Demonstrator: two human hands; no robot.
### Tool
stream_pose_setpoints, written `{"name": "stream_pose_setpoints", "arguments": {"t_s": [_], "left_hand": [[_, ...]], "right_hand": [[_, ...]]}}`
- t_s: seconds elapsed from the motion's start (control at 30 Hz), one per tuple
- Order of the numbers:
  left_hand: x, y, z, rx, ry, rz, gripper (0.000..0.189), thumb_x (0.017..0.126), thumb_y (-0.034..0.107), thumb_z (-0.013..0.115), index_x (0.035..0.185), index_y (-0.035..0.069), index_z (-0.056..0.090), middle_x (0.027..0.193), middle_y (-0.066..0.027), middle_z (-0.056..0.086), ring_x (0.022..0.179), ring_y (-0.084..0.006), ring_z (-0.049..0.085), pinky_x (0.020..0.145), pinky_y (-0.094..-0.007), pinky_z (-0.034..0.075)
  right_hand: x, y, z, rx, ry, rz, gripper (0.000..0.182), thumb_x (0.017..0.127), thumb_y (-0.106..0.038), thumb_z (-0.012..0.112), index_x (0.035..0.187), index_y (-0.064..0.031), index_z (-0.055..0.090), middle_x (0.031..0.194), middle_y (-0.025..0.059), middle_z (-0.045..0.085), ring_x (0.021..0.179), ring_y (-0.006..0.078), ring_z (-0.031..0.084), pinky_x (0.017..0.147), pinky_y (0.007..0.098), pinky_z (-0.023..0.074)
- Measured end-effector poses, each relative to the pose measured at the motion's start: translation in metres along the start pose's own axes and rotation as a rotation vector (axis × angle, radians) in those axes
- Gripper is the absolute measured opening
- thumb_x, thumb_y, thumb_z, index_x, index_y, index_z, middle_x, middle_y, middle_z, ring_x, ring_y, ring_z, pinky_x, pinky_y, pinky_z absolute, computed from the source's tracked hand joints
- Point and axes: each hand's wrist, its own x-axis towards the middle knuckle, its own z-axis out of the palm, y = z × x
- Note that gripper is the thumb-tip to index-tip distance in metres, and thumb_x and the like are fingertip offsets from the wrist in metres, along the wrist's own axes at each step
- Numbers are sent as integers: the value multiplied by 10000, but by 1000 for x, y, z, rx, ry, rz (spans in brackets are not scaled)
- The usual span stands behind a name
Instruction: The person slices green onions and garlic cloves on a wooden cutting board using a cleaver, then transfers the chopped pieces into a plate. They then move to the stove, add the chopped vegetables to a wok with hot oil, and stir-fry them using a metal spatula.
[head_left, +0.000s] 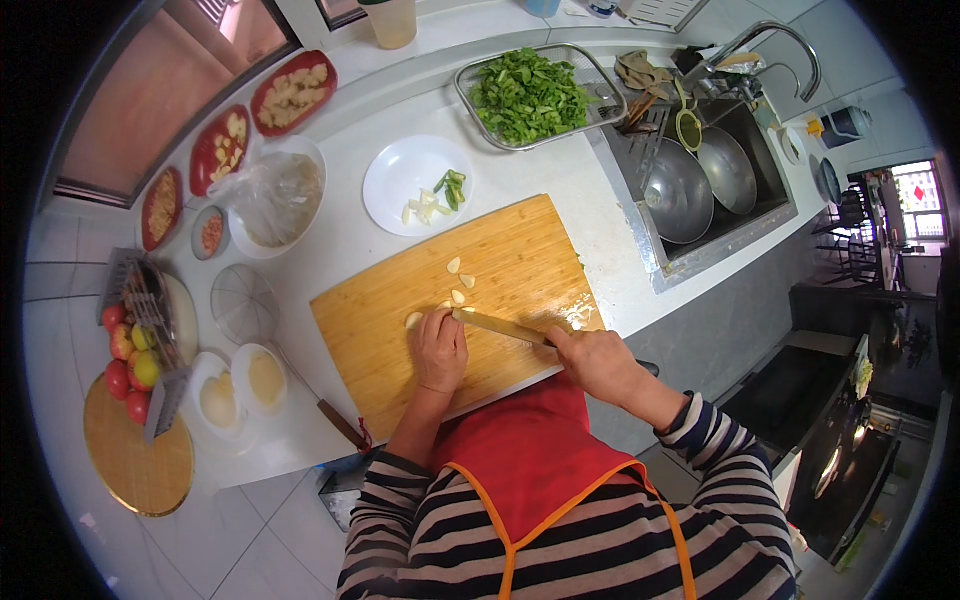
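My right hand (600, 364) is closed around the handle of a kitchen knife (502, 327), whose blade points left over a wooden cutting board (517, 232). At the blade's tip, my left hand (440, 345) rests on the board with its fingertips against garlic pieces; whether it grips one is hidden. Several garlic cloves lie near the fingers, among them one clove (454, 265) farther up the board. Beyond the board, a white plate (390, 180) bears green pepper pieces (453, 190) and pale sliced pieces (426, 208).
A wire basket (611, 97) of chopped greens stands at the back, beside a sink (772, 202) with metal bowls. Red dishes (327, 90), a bagged bowl (277, 202), a wire skimmer (244, 306) and two small bowls (281, 382) are on the left.
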Motion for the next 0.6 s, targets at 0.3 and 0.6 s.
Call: {"name": "stream_pose_setpoints", "arguments": {"t_s": [0.3,0.6], "left_hand": [[2,-4,1,-36,8,19,122,822,12,737,931,33,688,1026,-126,661,940,-345,648,819,-439,525],[2,3,-2,-29,16,-13,94,835,9,727,915,33,684,1012,-122,653,939,-339,638,819,-440,515]], "right_hand": [[14,6,22,177,43,39,261,990,-182,568,1229,-80,541,756,207,686,721,429,685,628,523,532],[1,-6,-3,139,-58,63,215,969,-152,579,1149,-39,539,772,226,685,749,432,686,659,530,536]]}}
